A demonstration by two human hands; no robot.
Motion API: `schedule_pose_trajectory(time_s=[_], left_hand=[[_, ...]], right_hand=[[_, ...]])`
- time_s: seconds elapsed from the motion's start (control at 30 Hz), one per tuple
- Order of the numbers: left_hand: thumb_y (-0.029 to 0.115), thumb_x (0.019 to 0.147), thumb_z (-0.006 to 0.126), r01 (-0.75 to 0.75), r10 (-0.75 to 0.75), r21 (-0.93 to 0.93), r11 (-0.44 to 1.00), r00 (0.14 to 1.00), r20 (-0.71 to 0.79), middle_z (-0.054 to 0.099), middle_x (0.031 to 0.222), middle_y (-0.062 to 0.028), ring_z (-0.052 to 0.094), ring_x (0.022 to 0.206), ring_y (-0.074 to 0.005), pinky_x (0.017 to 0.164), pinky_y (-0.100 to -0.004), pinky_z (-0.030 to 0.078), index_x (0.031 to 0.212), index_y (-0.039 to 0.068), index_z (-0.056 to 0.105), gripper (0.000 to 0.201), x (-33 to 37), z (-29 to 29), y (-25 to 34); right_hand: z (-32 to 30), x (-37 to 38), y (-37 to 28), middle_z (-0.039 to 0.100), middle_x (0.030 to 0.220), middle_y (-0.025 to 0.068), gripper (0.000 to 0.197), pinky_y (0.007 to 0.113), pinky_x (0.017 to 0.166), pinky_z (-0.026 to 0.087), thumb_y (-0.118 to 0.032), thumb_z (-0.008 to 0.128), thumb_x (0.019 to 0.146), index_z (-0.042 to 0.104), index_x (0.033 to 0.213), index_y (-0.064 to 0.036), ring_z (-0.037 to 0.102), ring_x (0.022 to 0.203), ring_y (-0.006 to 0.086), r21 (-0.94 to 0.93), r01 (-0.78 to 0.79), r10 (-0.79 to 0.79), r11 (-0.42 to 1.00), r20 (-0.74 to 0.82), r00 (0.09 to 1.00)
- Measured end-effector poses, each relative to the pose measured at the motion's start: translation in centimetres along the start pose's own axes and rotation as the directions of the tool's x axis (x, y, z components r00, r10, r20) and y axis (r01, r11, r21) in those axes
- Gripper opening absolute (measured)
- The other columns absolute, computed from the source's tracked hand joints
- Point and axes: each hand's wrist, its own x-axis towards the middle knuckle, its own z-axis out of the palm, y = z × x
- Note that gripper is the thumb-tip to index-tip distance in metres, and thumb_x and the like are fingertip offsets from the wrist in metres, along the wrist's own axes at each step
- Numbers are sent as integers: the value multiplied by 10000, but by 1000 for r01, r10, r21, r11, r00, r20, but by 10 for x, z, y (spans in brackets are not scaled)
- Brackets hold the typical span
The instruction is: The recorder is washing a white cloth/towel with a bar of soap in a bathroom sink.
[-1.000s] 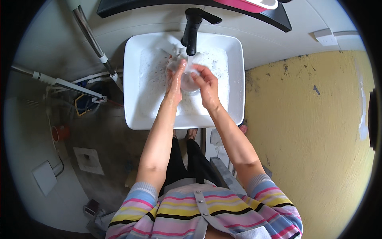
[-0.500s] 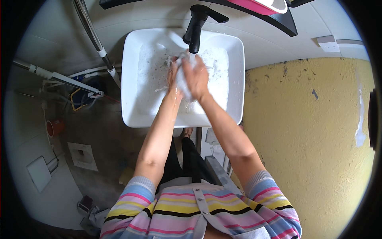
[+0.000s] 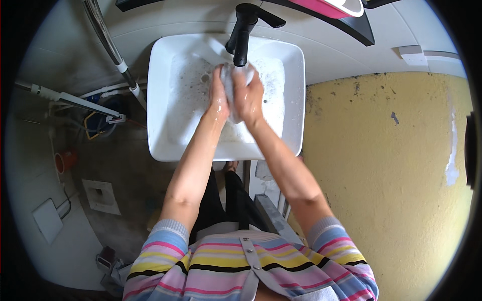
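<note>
Cloth (image 3: 227,84), tap (image 3: 241,47) at twelve o'clock: I see left hand (image 3: 217,95) and right hand (image 3: 249,96) half-curled, pressing it between them; slick suds (image 3: 274,83) could make it slip.

Cool light, apparently from the right, is brightening the yellow wall (image 3: 381,150) and the white basin (image 3: 298,110). Foam (image 3: 275,111) toward the basin's right edge is washing out almost to pure white; grey shade is lying along the left inner edge. Below the basin's lower left corner, the floor (image 3: 130,185) is sinking into dimness, detail going murky. The metal pole (image 3: 103,32) is throwing back narrow glare. The right hand (image 3: 247,95) is smearing slightly with motion blur. Basin edges are bowing; black vignetting is closing the frame corners.
</note>
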Motion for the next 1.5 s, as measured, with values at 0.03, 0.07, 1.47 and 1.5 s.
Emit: schedule_pose_trajectory(time_s=[0.03, 0.07, 1.47, 1.5], left_hand=[[622, 909, 413, 74, -71, -31, 997, 994, 84, 599, 1001, -50, 584, 945, -197, 855, -358, 495, 1027, 114, 597, 553, 6, -7, 6], [667, 885, 408, 64, -5, -141, 988, 923, 384, 586, 932, -44, 585, 874, -204, 802, -367, 503, 972, 126, 579, 573, 14, -25, 17], [699, 868, 430, -1, 1, -10, 1000, 1000, -11, 571, 1205, -58, 574, 1076, -192, 937, -362, 478, 1220, 105, 533, 698, -24, -4, 15], [708, 862, 441, 32, -32, -58, 998, 999, 9, 604, 1142, -61, 594, 1029, -192, 901, -344, 490, 1166, 111, 568, 681, -27, -3, 22]], right_hand=[[8, -18, 1, 541, 1274, 277, 519, 433, 1035, 379, -303, 622, 871, 524, 1289, -11, 494, 1217, 425, -73, 150, -154, 986, -46, 987], [17, -35, 2, 509, 1318, 273, 521, 479, 1079, 319, -310, 624, 867, 531, 1291, -23, 411, 1284, 458, -248, 337, -344, 908, 16, 939], [0, -44, 12, 574, 1258, 245, 370, 463, 1028, 386, -291, 580, 912, 622, 1208, -74, 507, 1201, 435, -278, 289, -305, 916, -14, 952], [6, -60, 5, 539, 1319, 225, 396, 488, 1037, 367, -312, 573, 916, 597, 1249, -98, 464, 1247, 439, -472, 312, -329, 824, 49, 943]])
